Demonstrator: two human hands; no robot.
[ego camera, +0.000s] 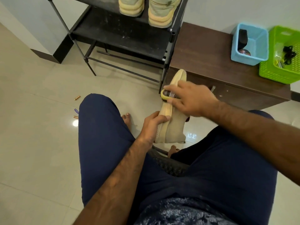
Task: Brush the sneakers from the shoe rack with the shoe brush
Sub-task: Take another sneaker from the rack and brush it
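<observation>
The right hand (191, 98) curls over a yellow shoe brush (164, 95) and presses it against the side of a beige sneaker (174, 127). The left hand (154, 122) grips that sneaker by its sole, holding it up between the knees. Brushing looks to be under way on this shoe. Two pale sneakers (162, 12) sit on the shoe rack (123, 34) beyond, apparently not yet brushed, so most of the job seems to remain.

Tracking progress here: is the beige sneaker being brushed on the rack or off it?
Off it. The left hand grips the sneaker in the air, clear of the rack; the right hand holds the brush against it.
</observation>
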